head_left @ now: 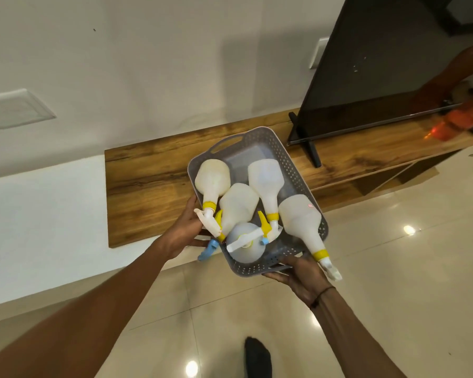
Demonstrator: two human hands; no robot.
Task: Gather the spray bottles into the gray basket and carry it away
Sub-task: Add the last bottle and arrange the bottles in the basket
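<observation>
I hold the gray perforated basket [286,156] in the air in front of the wooden shelf. Several white spray bottles lie in it, most with yellow collars. One bottle [212,178] lies at the left, another [265,177] in the middle, and a third [302,222] sticks out over the right near corner. A rounder bottle [243,245] with a blue trigger sits at the near end. My left hand [185,230] grips the basket's left edge. My right hand [302,274] grips the near right rim from below.
A long wooden shelf [153,186] runs along the white wall. A dark TV screen [380,64] stands on it at the right, with orange items [453,124] beside its base. Glossy beige floor tiles [393,268] lie below. My dark-socked foot [257,356] shows at the bottom.
</observation>
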